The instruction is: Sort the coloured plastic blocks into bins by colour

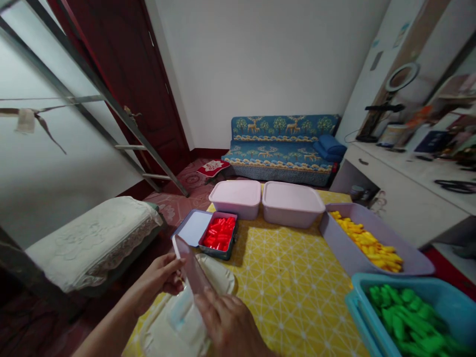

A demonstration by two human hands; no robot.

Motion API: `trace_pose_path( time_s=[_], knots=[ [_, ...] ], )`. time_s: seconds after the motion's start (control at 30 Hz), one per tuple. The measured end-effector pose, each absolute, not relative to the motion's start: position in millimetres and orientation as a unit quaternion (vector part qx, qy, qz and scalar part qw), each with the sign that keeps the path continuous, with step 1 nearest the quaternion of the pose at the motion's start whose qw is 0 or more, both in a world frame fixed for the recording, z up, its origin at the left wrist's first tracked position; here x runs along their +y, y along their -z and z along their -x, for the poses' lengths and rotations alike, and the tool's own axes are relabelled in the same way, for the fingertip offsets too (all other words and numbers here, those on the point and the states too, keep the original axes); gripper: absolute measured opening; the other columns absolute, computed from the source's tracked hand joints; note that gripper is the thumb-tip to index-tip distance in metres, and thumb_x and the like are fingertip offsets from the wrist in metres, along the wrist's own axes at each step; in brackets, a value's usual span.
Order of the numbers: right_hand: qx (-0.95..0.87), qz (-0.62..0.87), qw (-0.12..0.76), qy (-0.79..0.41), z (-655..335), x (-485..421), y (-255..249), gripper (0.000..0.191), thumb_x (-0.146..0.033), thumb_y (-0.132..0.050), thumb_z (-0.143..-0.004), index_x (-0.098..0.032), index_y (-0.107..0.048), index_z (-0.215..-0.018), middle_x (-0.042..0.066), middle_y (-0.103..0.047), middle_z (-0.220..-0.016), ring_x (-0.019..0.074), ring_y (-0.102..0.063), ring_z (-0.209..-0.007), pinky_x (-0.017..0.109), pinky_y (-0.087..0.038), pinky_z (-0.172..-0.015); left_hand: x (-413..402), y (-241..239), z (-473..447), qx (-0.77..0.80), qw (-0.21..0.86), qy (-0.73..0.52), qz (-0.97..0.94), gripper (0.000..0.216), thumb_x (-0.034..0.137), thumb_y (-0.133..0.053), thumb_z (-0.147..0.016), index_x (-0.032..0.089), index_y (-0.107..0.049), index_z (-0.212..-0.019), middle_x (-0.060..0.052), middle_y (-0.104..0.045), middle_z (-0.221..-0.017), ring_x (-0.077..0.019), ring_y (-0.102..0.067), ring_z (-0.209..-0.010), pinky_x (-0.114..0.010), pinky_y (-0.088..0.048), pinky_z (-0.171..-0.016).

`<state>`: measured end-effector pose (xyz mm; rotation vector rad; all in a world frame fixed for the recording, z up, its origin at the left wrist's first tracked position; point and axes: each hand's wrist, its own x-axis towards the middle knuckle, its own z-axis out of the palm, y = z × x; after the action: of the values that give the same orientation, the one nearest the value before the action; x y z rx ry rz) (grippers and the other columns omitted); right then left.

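Observation:
My left hand pinches the left edge of a flat pink lid that stands tilted on its edge over the near left of the table. My right hand grips the same lid from the near side, fingers closed on its lower edge. Under the lid lie a white container and a pale blue and white lid. Just beyond sits a small dark box of red pieces, with a pale flat lid at its left.
The table wears a yellow patterned cloth. Two closed pink boxes stand at the far edge. A lilac tray of yellow pieces and a blue bin of green pieces fill the right. A bed lies left, a sofa beyond.

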<state>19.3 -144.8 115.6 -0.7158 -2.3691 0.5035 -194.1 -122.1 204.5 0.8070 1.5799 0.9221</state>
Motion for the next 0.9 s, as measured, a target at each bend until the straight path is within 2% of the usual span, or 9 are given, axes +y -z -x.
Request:
trace_pose_path(
  time_s=[0.13,0.23,0.3,0.37,0.47,0.57,0.63,0.8,0.9],
  knots=[
    [-0.879,0.352,0.308,-0.094,-40,-147,-132,0.083,-0.061,-0.069,-0.073,-0.019,-0.045,-0.14,0.018,-0.067,-0.123,0.0317,-0.07,-0.088,0.039,-0.058,-0.071,-108,-212,137,0.628,0.569,-0.408,-0.34,0.049,0.055,-0.08,-0.061,0.018,-0.053,-0.079,0.003,-0.061,-0.057,-0.0117,-0.06,-0.047,-0.019,-0.045,-0.045],
    [-0.859,0.394,0.319,-0.07,-65,-141,-152,0.052,-0.034,-0.058,-0.088,-0.02,-0.05,-0.137,0.012,-0.074,-0.1,0.0241,-0.07,-0.068,0.031,-0.056,-0.058,-98,-213,96,0.582,0.597,-0.416,-0.363,0.047,0.054,-0.08,-0.063,0.018,-0.051,-0.073,0.004,-0.059,-0.054,-0.0108,-0.058,-0.045,-0.02,-0.046,-0.045],
    [-0.83,0.428,0.348,-0.086,-86,-136,-167,0.044,-0.017,-0.045,-0.09,-0.022,-0.055,-0.133,0.008,-0.076,-0.091,0.0211,-0.071,-0.068,0.028,-0.056,-0.06,-93,-211,72,0.548,0.615,-0.421,-0.379,0.047,0.055,-0.079,-0.064,0.017,-0.051,-0.07,0.003,-0.06,-0.055,-0.0112,-0.06,-0.048,-0.021,-0.048,-0.049],
    [-0.782,0.469,0.392,-0.124,-115,-129,-181,0.041,-0.014,-0.041,-0.09,-0.022,-0.062,-0.125,0.007,-0.076,-0.095,0.0204,-0.073,-0.078,0.027,-0.058,-0.069,-89,-208,53,0.513,0.634,-0.422,-0.396,0.046,0.056,-0.078,-0.067,0.016,-0.055,-0.07,0.0,-0.064,-0.059,-0.0114,-0.061,-0.053,-0.021,-0.049,-0.054],
    [-0.652,0.566,0.476,-0.166,-184,-114,-194,0.032,-0.027,-0.047,-0.091,-0.023,-0.069,-0.115,0.007,-0.075,-0.108,0.0193,-0.072,-0.095,0.026,-0.057,-0.081,-88,-202,37,0.47,0.658,-0.406,-0.426,0.046,0.058,-0.078,-0.067,0.015,-0.061,-0.07,-0.002,-0.066,-0.063,-0.0108,-0.06,-0.055,-0.021,-0.047,-0.057],
    [-0.507,0.657,0.549,-0.103,-282,-84,-189,0.044,-0.042,-0.05,-0.088,-0.02,-0.066,-0.123,0.009,-0.069,-0.122,0.0238,-0.065,-0.111,0.035,-0.053,-0.093,-91,-192,37,0.472,0.656,-0.4,-0.433,0.047,0.06,-0.078,-0.066,0.015,-0.062,-0.069,-0.004,-0.068,-0.067,-0.0113,-0.06,-0.058,-0.02,-0.045,-0.057],
    [-0.449,0.678,0.577,-0.072,-354,-56,-177,0.054,-0.044,-0.05,-0.083,-0.014,-0.062,-0.127,0.013,-0.068,-0.123,0.0264,-0.064,-0.113,0.037,-0.05,-0.096,-94,-184,43,0.496,0.643,-0.403,-0.422,0.049,0.062,-0.078,-0.064,0.015,-0.063,-0.068,-0.004,-0.068,-0.069,-0.0113,-0.059,-0.06,-0.02,-0.045,-0.057],
    [-0.346,0.801,0.483,-0.076,-479,12,-143,0.055,-0.027,-0.046,-0.072,-0.001,-0.067,-0.116,0.021,-0.072,-0.106,0.0306,-0.068,-0.098,0.038,-0.054,-0.081,-102,-160,63,0.542,0.623,-0.419,-0.377,0.05,0.063,-0.08,-0.06,0.017,-0.064,-0.067,-0.003,-0.067,-0.069,-0.0114,-0.057,-0.061,-0.02,-0.043,-0.055],
    [-0.366,0.816,0.439,-0.081,-500,36,-132,0.044,-0.024,-0.05,-0.069,-0.007,-0.074,-0.101,0.018,-0.074,-0.095,0.0299,-0.069,-0.091,0.036,-0.053,-0.075,-109,-146,68,0.555,0.623,-0.417,-0.362,0.051,0.065,-0.079,-0.059,0.017,-0.065,-0.07,-0.004,-0.067,-0.072,-0.0122,-0.057,-0.063,-0.02,-0.042,-0.056]
  ],
)
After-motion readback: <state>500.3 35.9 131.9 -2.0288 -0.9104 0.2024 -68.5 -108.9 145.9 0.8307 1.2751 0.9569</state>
